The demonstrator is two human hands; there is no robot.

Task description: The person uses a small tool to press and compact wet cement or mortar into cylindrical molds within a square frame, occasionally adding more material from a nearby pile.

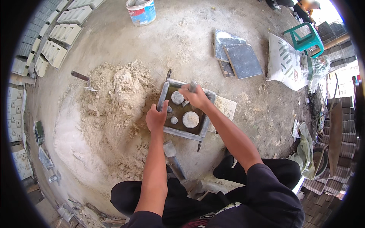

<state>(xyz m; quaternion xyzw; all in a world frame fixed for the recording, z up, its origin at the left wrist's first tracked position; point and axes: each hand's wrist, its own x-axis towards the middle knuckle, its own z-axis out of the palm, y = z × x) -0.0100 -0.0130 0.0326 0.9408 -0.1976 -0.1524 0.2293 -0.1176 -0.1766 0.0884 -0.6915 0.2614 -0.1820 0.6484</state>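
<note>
A square box-like frame with short handle rods at two corners sits on the ground in front of me. Inside it, large round pale discs and smaller round pieces stand in a dark, sandy-looking fill. My left hand is closed on the frame's left wall. Over the frame's upper part, my right hand grips a small hand tool by its grey handle; its lower end is mostly hidden by the hand. Part of a pale flat board shows beside the frame's right edge.
A sand heap lies left, with a trowel on it. Near my knees lies a tool with a blocky head. Farther off are dark plates, a bucket, a white sack, a green stool and another person.
</note>
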